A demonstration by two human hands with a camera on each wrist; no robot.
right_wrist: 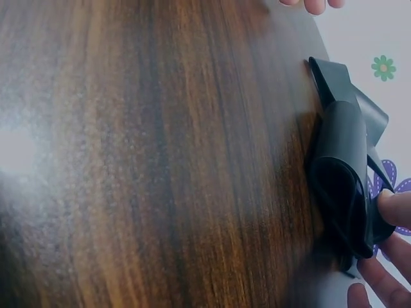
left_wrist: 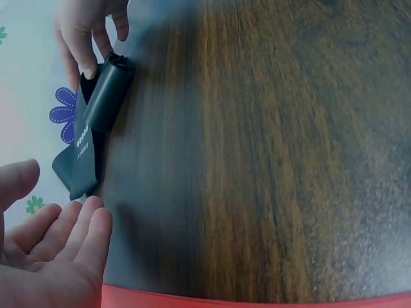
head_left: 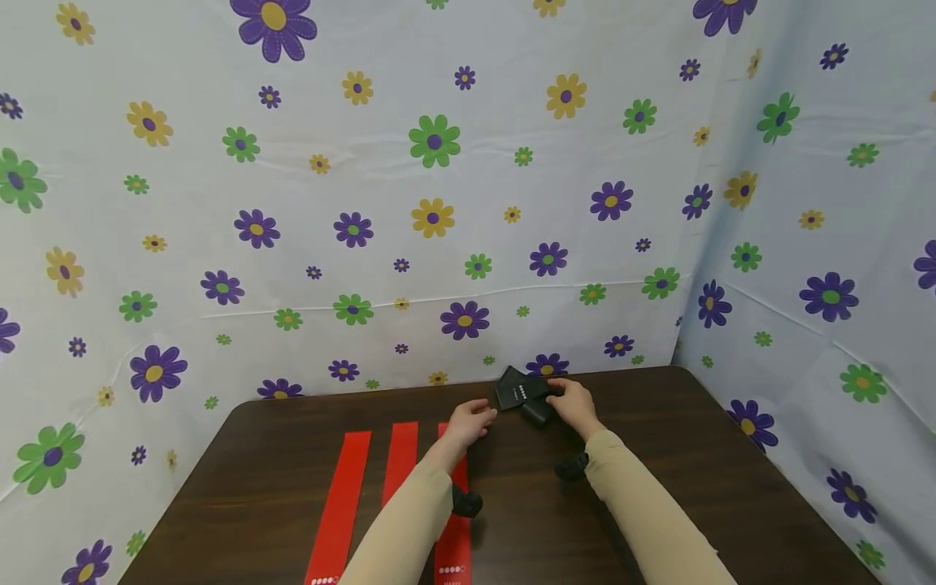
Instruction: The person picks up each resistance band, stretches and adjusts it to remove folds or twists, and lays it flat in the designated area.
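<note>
A black resistance band (head_left: 515, 390) lies folded in loops near the far edge of the dark wooden table, with small white markings on one strip. My right hand (head_left: 575, 405) pinches its right end; in the right wrist view the thumb and fingers (right_wrist: 393, 204) are on either side of the band (right_wrist: 345, 131). My left hand (head_left: 468, 424) is held to the left of the band, fingers loosely extended and holding nothing. In the left wrist view its fingertips (left_wrist: 96, 221) come close to the band's near corner.
Three red bands lie flattened on the left and middle of the table: a left one (head_left: 342, 504), a middle one (head_left: 400, 459) and a right one (head_left: 453, 552), partly under my left arm. A flower-patterned white cloth (head_left: 431, 268) hangs behind the table and at its right.
</note>
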